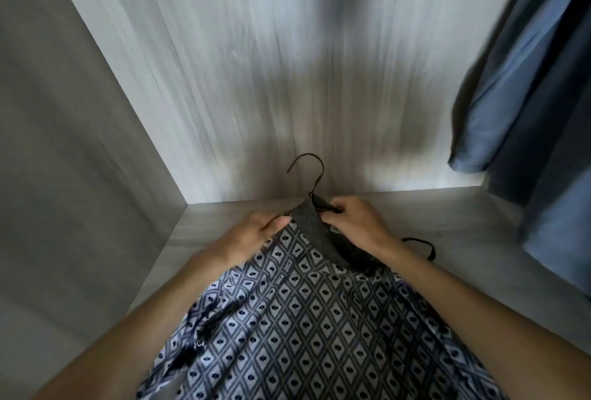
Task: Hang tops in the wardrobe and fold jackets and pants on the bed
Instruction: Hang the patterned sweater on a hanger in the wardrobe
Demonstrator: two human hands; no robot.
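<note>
A patterned top (307, 313), light blue with dark diamonds and a dark grey collar, lies in front of me inside the wardrobe. A black hanger (311, 175) sticks up out of its neck, hook upward; one hanger arm end shows at the right past my wrist. My left hand (256, 233) pinches the collar edge on the left. My right hand (355, 223) grips the hanger's bar at the neck opening. Most of the hanger is hidden inside the top.
The wardrobe's pale wood-grain back wall (287, 63) rises ahead, its grey side wall (70, 143) at the left, and its shelf floor (431, 223) under my hands. Blue garments (527, 105) hang at the right edge.
</note>
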